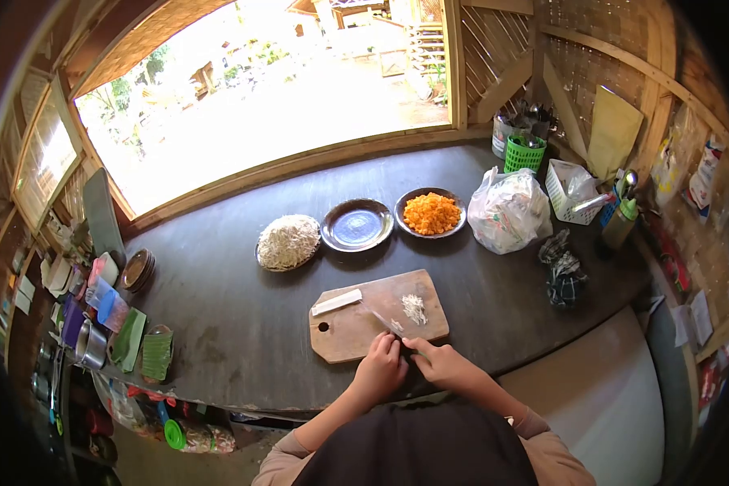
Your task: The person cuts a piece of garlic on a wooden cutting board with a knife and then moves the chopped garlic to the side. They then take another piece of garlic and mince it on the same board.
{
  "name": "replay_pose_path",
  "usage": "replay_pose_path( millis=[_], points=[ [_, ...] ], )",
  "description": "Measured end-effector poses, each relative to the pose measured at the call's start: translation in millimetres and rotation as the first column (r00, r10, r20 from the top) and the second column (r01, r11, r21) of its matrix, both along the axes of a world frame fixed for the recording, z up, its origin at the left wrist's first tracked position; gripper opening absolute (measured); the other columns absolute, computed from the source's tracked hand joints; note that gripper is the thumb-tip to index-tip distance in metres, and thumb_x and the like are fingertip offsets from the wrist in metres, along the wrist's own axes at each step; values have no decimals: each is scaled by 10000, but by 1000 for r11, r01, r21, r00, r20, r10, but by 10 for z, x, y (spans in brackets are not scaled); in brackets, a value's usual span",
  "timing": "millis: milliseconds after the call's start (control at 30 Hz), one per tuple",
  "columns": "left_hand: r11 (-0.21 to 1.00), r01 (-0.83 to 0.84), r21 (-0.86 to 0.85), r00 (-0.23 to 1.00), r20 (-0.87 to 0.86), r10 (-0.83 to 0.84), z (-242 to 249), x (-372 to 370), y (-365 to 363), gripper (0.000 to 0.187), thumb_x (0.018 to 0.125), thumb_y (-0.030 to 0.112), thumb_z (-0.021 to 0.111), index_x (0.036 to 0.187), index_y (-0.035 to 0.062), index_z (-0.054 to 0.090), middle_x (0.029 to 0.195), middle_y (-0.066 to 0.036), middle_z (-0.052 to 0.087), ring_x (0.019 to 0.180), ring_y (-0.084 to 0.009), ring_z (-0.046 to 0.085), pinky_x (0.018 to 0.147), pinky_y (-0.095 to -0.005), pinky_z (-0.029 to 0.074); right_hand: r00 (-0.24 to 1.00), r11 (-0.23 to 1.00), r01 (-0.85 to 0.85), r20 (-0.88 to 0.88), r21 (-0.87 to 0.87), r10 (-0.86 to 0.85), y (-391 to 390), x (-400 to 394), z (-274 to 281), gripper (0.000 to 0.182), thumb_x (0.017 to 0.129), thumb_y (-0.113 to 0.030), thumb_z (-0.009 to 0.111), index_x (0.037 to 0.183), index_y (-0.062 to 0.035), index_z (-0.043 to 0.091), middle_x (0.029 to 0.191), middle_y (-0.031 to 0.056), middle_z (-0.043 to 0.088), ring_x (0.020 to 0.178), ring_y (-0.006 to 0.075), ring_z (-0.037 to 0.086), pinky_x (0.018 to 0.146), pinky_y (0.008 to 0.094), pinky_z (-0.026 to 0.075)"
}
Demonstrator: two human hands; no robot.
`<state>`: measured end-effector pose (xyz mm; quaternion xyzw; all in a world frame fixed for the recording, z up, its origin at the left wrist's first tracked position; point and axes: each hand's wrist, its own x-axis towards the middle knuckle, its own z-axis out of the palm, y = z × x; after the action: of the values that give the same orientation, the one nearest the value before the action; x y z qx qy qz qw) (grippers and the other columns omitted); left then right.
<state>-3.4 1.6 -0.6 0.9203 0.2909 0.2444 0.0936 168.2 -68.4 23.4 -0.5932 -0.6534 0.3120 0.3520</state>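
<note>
Both sets of fingers are curled tight at the near edge of the wooden cutting board [378, 317]. The left hand [378, 373] closes round a knife [381, 317] whose blade slants up over the board; the right hand [441, 363] pinches something too small to tell. A little chopped pile [414, 308] and a pale strip [337, 302] lie on the board. Bare dark tabletop [235, 324] spreads wide to the left; beyond sit a noodle plate [288, 241], an empty plate [357, 224] and an orange-filled plate [431, 213].
</note>
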Motion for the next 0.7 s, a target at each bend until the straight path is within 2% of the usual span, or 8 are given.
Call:
replay_pose_path(
  millis=[167,200,267,400,500,567,700],
  points=[
    [1000,-11,10,1000,-5,11,26,4,-25,408,797,128,651,1123,-104,573,1178,-262,551,1192,-411,510,1035,-445,434,999,990,-8,-37,-141,3,-130,73,184,343,960,-177,535,1296,-111,540,895,265,667,760,445,655,677,493,526],
    [1000,-13,4,1000,-4,13,23,8,-27,408,797,128,651,1123,-104,573,1178,-262,551,1192,-411,510,1035,-445,434,999,989,-10,-36,-146,5,-123,66,154,343,960,-177,535,1296,-111,540,895,265,667,760,445,655,677,493,526],
    [999,-11,-49,1000,-11,10,13,2,-23,421,798,133,650,1134,-106,567,1196,-261,545,1227,-415,489,1047,-444,426,999,999,-14,-37,-43,13,-63,21,56,344,965,-188,537,1302,-122,537,902,264,671,787,445,658,699,486,531],
    [999,-16,-46,1000,-13,15,-65,12,-20,428,801,140,651,1138,-108,562,1209,-260,540,1253,-416,471,1056,-442,419,1000,1000,-11,-7,-29,11,25,-5,49,346,968,-193,538,1307,-122,529,916,269,668,823,451,655,723,493,528],
    [997,-41,-62,999,19,43,-55,-2,-22,425,803,142,652,1137,-105,562,1211,-260,536,1252,-416,472,1055,-443,419,998,996,-32,-50,-80,28,-50,72,136,346,971,-193,531,1308,-115,523,929,278,664,847,459,647,740,505,522],
    [998,-35,-61,999,11,35,-49,4,-32,427,802,140,654,1141,-103,561,1216,-263,532,1250,-419,472,1055,-446,420,1000,997,-7,-3,-75,7,-127,99,94,352,970,-175,543,1320,-134,530,844,253,656,755,437,655,679,444,514],
    [998,-28,-50,1000,8,28,3,8,-34,431,798,134,655,1143,-106,557,1214,-265,532,1249,-423,472,1055,-450,420,1000,990,4,-18,-138,-6,-110,35,186,356,970,-185,548,1322,-136,533,837,255,654,750,434,654,688,445,515]
  ],
)
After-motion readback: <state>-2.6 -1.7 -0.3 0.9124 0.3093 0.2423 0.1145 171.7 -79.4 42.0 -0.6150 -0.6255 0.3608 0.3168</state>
